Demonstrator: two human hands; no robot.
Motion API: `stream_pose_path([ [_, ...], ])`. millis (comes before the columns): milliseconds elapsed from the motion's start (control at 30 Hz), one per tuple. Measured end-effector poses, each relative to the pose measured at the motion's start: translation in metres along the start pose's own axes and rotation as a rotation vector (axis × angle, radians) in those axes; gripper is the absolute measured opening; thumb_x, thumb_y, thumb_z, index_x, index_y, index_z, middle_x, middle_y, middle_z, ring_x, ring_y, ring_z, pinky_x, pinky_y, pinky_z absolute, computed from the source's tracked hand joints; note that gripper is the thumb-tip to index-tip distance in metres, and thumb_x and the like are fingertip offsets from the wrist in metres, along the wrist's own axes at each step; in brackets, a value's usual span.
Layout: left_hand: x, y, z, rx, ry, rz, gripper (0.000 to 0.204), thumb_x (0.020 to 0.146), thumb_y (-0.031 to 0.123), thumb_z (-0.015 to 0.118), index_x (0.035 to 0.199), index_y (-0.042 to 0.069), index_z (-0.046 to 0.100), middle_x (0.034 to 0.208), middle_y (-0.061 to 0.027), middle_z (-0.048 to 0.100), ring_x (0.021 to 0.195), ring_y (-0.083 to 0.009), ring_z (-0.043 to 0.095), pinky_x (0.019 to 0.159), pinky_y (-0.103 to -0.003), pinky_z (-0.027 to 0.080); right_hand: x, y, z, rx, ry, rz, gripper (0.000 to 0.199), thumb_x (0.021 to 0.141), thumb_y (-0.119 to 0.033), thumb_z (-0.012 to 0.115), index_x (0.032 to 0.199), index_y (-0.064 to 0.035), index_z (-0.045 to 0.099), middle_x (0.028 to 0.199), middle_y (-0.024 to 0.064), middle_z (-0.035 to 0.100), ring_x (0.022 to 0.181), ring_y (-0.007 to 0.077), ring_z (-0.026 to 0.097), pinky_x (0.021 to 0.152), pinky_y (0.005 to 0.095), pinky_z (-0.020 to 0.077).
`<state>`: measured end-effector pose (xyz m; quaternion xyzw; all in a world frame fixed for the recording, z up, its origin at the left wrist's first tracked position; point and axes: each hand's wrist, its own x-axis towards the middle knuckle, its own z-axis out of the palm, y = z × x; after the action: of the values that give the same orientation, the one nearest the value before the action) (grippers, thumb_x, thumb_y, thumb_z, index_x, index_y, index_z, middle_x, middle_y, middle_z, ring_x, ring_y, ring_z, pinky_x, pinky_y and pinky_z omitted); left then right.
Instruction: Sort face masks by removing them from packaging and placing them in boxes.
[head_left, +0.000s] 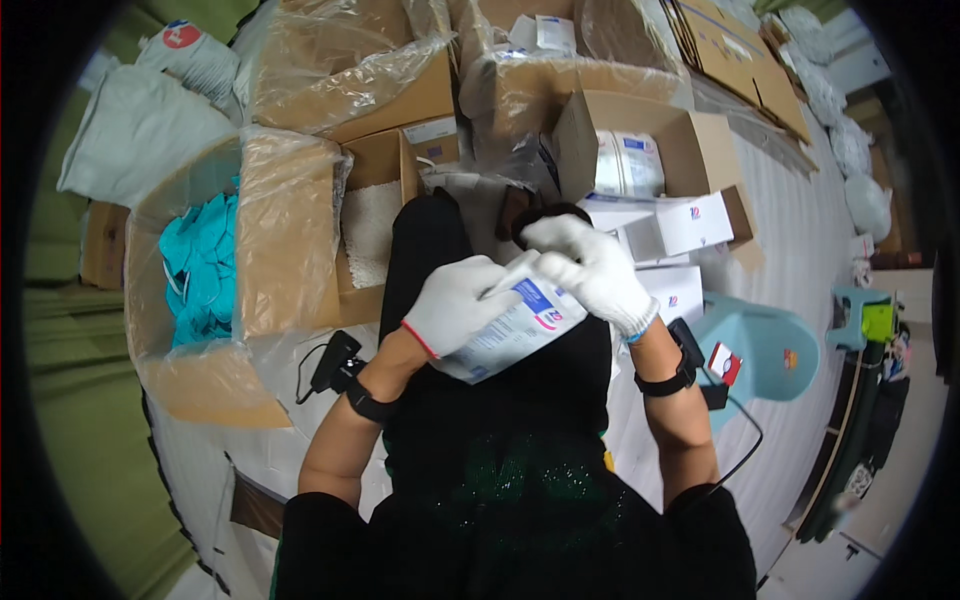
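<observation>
A white printed packet (505,338) with blue and pink marks lies tilted above my lap. My left hand (455,303), in a white knit glove with a red cuff, is closed round its left edge, thumb across the front. At its upper edge is my right hand (592,268), also in a white glove, with bent fingers pinching the packet's top corner. Some of the right fingers are blurred, and whatever lies under them is hidden. Both wrists wear black straps with small devices.
To the left, a plastic-lined carton (290,235) holds teal pieces (203,262). Ahead right, an open carton (690,150) contains white packets (630,163). Small white boxes (693,222) lie below it. A light-blue plastic stool (790,345) stands at right. More lined cartons (355,70) stand ahead.
</observation>
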<state>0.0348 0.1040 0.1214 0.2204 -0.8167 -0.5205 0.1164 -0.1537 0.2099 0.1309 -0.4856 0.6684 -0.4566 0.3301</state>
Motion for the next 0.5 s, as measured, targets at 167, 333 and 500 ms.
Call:
stream_pose_path([
  [167,-0.007,-0.026,0.028,0.079,-0.049,0.019,0.022,0.084,0.022,0.066,0.085,0.001,0.065,0.079,-0.0159,0.06,0.072,-0.0301,0.061,0.066,-0.036,0.048,-0.023,0.02,0.033,0.0,-0.027,0.264,0.024,0.08,-0.024,0.077,0.077,-0.0026,0.065,0.065,0.0075,0.061,0.063,0.0085,0.057,0.06,0.0291,0.0483],
  [333,-0.028,-0.03,0.039,0.258,-0.047,-0.088,0.022,0.089,0.024,0.056,0.089,0.004,0.065,0.08,-0.0157,0.056,0.083,-0.0351,0.058,0.073,-0.042,0.047,-0.045,0.022,0.066,-0.2,0.168,0.09,0.019,0.081,-0.02,0.073,0.075,-0.0033,0.065,0.066,0.0118,0.062,0.06,0.0176,0.061,0.058,0.0325,0.0489],
  [500,-0.028,-0.035,0.057,0.522,0.103,0.058,0.016,0.084,0.022,0.059,0.081,0.007,0.064,0.079,-0.0116,0.056,0.081,-0.0318,0.058,0.072,-0.042,0.046,-0.042,0.051,0.088,0.132,0.272,0.378,0.023,0.083,-0.024,0.071,0.072,-0.0047,0.066,0.062,0.0117,0.061,0.056,0.0168,0.057,0.056,0.0332,0.0464],
])
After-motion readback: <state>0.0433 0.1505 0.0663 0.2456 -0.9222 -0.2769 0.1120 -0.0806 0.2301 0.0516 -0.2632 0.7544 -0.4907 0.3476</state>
